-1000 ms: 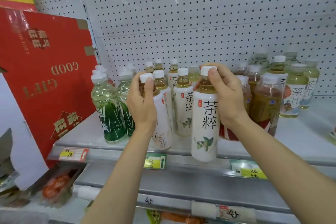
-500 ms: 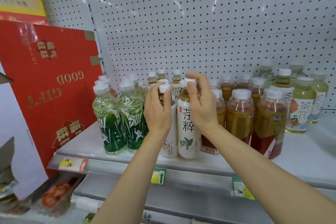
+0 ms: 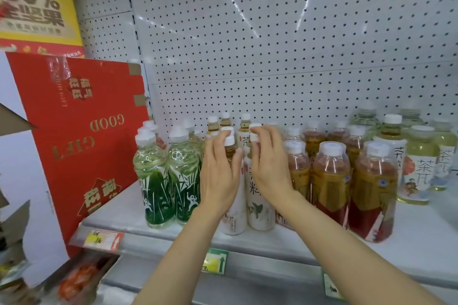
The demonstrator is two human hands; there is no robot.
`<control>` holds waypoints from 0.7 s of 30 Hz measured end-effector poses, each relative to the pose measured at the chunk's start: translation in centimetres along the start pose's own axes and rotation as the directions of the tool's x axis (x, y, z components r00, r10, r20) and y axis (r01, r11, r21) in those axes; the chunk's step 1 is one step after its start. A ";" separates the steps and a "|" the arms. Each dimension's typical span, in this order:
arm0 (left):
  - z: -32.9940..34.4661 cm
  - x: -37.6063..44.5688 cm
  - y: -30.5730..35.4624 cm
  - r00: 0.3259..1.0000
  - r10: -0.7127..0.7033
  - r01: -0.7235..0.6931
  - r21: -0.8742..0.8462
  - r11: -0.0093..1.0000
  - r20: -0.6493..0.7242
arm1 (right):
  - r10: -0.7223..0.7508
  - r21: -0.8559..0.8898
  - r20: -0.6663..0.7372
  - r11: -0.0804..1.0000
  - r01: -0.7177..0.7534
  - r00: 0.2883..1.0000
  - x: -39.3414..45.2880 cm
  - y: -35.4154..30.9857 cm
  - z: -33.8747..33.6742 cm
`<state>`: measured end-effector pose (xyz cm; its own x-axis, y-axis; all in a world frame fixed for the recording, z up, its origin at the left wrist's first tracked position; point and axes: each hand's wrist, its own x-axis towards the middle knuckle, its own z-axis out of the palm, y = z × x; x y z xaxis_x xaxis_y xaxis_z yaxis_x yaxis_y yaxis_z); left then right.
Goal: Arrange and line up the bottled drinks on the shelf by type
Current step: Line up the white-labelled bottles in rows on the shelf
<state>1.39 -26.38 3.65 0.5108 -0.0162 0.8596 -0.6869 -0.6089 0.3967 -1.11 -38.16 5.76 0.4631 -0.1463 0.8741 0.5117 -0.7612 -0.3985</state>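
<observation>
Two bare forearms in frame, no sleeves visible up to frame edge. Bare left hand (image 3: 219, 176), bare right hand (image 3: 269, 168): no gloves, no rings on fingers (image 3: 224, 136), no watch or band below fingers at wrists. Nails short, unpainted.

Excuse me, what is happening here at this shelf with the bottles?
A person is sorting bottled drinks on a shop shelf. Both hands are at the tops of two white-label tea bottles at the front: the left hand on the left one, the right hand on the right one. Both bottles stand upright on the shelf, between the green-label bottles and the amber bottles. The rows are not yet straight.
</observation>
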 end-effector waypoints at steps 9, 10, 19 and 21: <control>0.3 -0.1 -0.4 0.998 0.045 -0.044 0.025 0.999 -0.048 | 0.007 -0.111 0.131 0.994 0.007 0.991 0.1 -0.9 -1.2; 0.4 -0.1 -0.4 0.998 0.045 -0.044 0.026 0.999 -0.050 | 0.001 -0.119 0.134 0.993 0.015 0.991 0.0 -0.9 -1.2; -0.9 2.4 1.9 0.995 0.048 -0.044 0.047 0.998 -0.092 | -0.259 -0.202 -0.052 0.949 0.244 0.964 -1.3 0.6 -7.2; -1.3 3.7 3.6 0.990 0.131 -0.128 0.047 0.991 -0.061 | -0.234 -0.275 -0.171 0.944 0.182 0.957 -1.7 2.6 -10.7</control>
<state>0.09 -27.59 8.70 0.3839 -0.0471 0.9222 -0.7217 -0.6383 0.2678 -8.30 -46.61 6.19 0.1995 -0.0698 0.9774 0.3687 -0.9188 -0.1409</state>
